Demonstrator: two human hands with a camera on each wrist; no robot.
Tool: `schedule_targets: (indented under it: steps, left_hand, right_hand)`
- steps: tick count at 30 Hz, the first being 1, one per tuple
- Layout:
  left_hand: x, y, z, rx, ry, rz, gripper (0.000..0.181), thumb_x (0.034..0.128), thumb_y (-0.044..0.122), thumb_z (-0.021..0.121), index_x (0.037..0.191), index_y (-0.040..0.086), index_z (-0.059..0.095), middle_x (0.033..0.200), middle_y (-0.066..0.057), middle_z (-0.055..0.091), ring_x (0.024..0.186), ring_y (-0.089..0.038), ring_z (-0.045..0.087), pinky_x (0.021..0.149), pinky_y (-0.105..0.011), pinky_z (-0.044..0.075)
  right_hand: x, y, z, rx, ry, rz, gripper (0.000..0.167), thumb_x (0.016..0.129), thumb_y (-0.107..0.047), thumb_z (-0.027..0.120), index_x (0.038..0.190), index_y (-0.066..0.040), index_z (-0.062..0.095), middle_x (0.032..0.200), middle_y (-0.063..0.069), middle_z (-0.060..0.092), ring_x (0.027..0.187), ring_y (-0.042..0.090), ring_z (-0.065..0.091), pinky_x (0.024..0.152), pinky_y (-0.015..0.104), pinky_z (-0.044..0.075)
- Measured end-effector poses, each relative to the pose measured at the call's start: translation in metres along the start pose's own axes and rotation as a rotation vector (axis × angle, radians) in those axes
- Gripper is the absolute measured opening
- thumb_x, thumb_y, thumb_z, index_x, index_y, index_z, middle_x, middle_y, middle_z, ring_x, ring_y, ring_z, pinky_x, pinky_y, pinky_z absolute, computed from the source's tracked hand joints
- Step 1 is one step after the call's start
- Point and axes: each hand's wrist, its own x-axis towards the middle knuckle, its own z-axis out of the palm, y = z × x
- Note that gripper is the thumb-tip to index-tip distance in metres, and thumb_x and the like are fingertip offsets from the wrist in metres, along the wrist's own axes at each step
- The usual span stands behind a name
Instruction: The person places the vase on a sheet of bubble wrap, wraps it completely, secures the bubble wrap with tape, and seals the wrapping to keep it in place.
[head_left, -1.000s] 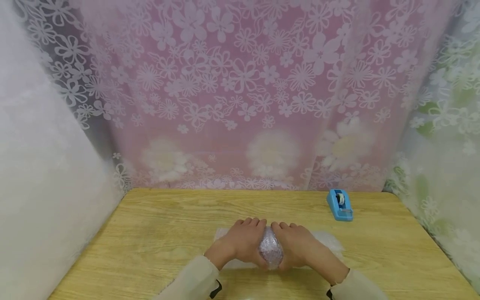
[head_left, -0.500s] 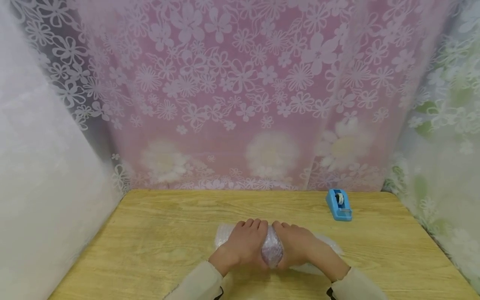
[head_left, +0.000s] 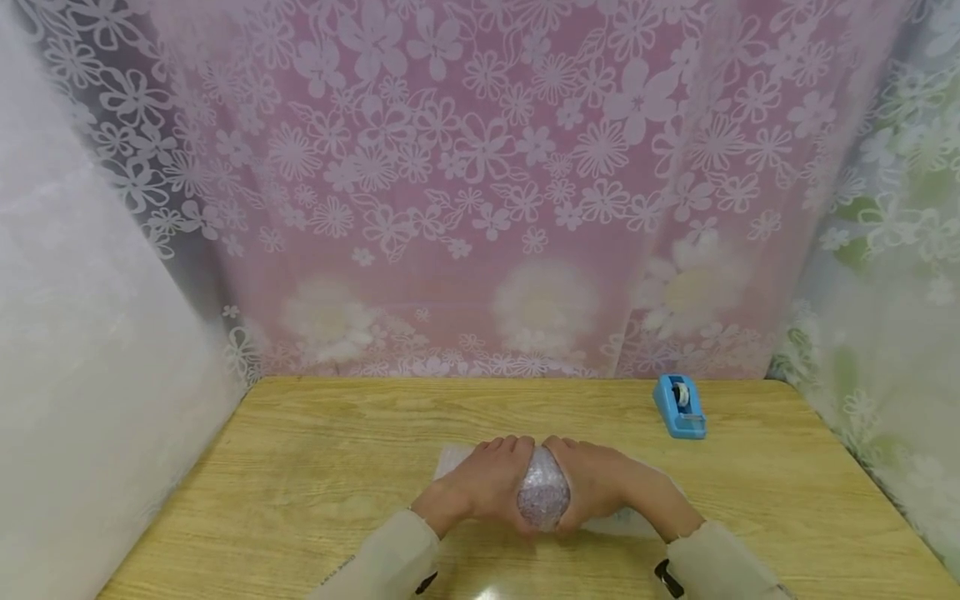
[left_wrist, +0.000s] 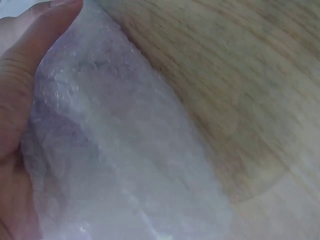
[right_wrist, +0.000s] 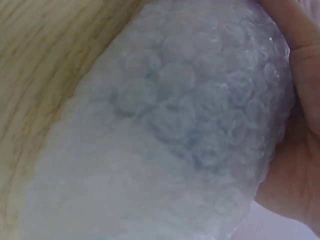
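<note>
A roll of bubble wrap (head_left: 544,492) with something purplish showing through lies between both hands near the front of the table. My left hand (head_left: 491,485) grips it from the left, and my right hand (head_left: 600,486) grips it from the right. Loose ends of the wrap stick out beyond each hand. In the left wrist view the bubble wrap (left_wrist: 120,130) runs past the thumb, and a faint purple tint shows inside. Bluish-green marks show through the bubbles of the wrap (right_wrist: 170,115) in the right wrist view. What lies inside cannot be made out.
A blue tape dispenser (head_left: 679,407) with a roll of tape stands at the back right of the wooden table (head_left: 337,467). Behind the table hangs a pink flowered curtain (head_left: 450,192), with pale sheets at both sides.
Both hands keep their grip on the bubble wrap and shift only slightly. The wrap's loose ends have changed position, and less shows beyond the right hand. The tape dispenser stays in place.
</note>
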Motion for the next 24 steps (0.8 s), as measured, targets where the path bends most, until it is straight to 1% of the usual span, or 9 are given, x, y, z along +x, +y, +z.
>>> schedule_targets:
  steps: [3, 6, 8, 12, 15, 17, 21, 24]
  left_hand:
    - [0.0, -0.002, -0.001, -0.031, -0.024, 0.013, 0.092, 0.0574, 0.051, 0.087, 0.125, 0.01, 0.04, 0.107, 0.0, 0.05, 0.098, -0.014, 0.051, 0.087, -0.031, 0.045]
    - [0.001, -0.006, 0.001, -0.092, -0.034, 0.023, 0.088, 0.0588, 0.045, 0.088, 0.124, 0.01, 0.04, 0.105, 0.001, 0.049, 0.096, -0.011, 0.05, 0.085, -0.026, 0.045]
    - [0.001, -0.008, 0.002, -0.133, -0.029, 0.028, 0.086, 0.0601, 0.042, 0.088, 0.123, 0.01, 0.04, 0.104, 0.002, 0.048, 0.093, -0.009, 0.05, 0.084, -0.022, 0.045]
    - [0.001, -0.013, 0.008, -0.202, -0.001, 0.033, 0.084, 0.0617, 0.04, 0.087, 0.124, 0.01, 0.039, 0.102, 0.004, 0.047, 0.09, -0.006, 0.049, 0.08, -0.02, 0.045]
    - [0.0, -0.015, 0.011, -0.234, 0.014, 0.04, 0.086, 0.0619, 0.04, 0.086, 0.126, 0.009, 0.038, 0.104, 0.004, 0.047, 0.091, -0.007, 0.048, 0.08, -0.02, 0.045]
    - [0.0, -0.017, 0.013, -0.247, 0.024, 0.039, 0.09, 0.0615, 0.039, 0.087, 0.13, 0.008, 0.036, 0.107, 0.002, 0.048, 0.094, -0.008, 0.049, 0.082, -0.021, 0.045]
    - [-0.001, -0.017, 0.014, -0.265, 0.052, 0.04, 0.105, 0.0612, 0.037, 0.087, 0.142, 0.006, 0.028, 0.121, -0.003, 0.049, 0.104, -0.011, 0.049, 0.088, -0.023, 0.044]
    - [-0.001, -0.016, 0.014, -0.259, 0.061, 0.055, 0.107, 0.062, 0.038, 0.087, 0.144, 0.007, 0.027, 0.123, -0.004, 0.049, 0.106, -0.011, 0.049, 0.09, -0.024, 0.043]
  right_hand:
    - [0.002, 0.001, -0.002, 0.022, -0.023, -0.006, 0.083, 0.055, -0.043, 0.089, 0.118, -0.012, 0.044, 0.099, -0.005, 0.051, 0.089, 0.013, 0.052, 0.08, 0.038, 0.047]
    - [0.004, 0.001, -0.003, 0.043, -0.034, -0.01, 0.081, 0.055, -0.04, 0.089, 0.117, -0.013, 0.044, 0.099, -0.006, 0.051, 0.089, 0.012, 0.052, 0.08, 0.037, 0.047]
    - [0.004, 0.002, -0.003, 0.056, -0.035, -0.02, 0.08, 0.055, -0.037, 0.089, 0.116, -0.013, 0.044, 0.099, -0.006, 0.051, 0.089, 0.012, 0.052, 0.079, 0.036, 0.047]
    - [0.006, 0.002, -0.004, 0.083, -0.04, -0.038, 0.078, 0.055, -0.033, 0.09, 0.115, -0.013, 0.045, 0.098, -0.007, 0.051, 0.088, 0.011, 0.052, 0.079, 0.034, 0.047]
    - [0.007, 0.003, -0.004, 0.105, -0.054, -0.039, 0.079, 0.054, -0.034, 0.09, 0.116, -0.014, 0.045, 0.099, -0.007, 0.051, 0.09, 0.011, 0.052, 0.081, 0.034, 0.047]
    - [0.008, 0.005, -0.004, 0.124, -0.057, -0.05, 0.08, 0.054, -0.034, 0.09, 0.117, -0.015, 0.045, 0.101, -0.007, 0.051, 0.091, 0.011, 0.052, 0.081, 0.034, 0.046]
    - [0.009, 0.008, -0.004, 0.179, -0.05, -0.108, 0.083, 0.055, -0.033, 0.091, 0.122, -0.018, 0.044, 0.107, -0.009, 0.051, 0.097, 0.01, 0.052, 0.086, 0.035, 0.045]
    - [0.01, 0.009, -0.002, 0.231, -0.046, -0.162, 0.084, 0.056, -0.03, 0.091, 0.125, -0.021, 0.044, 0.111, -0.01, 0.053, 0.101, 0.01, 0.052, 0.089, 0.034, 0.045]
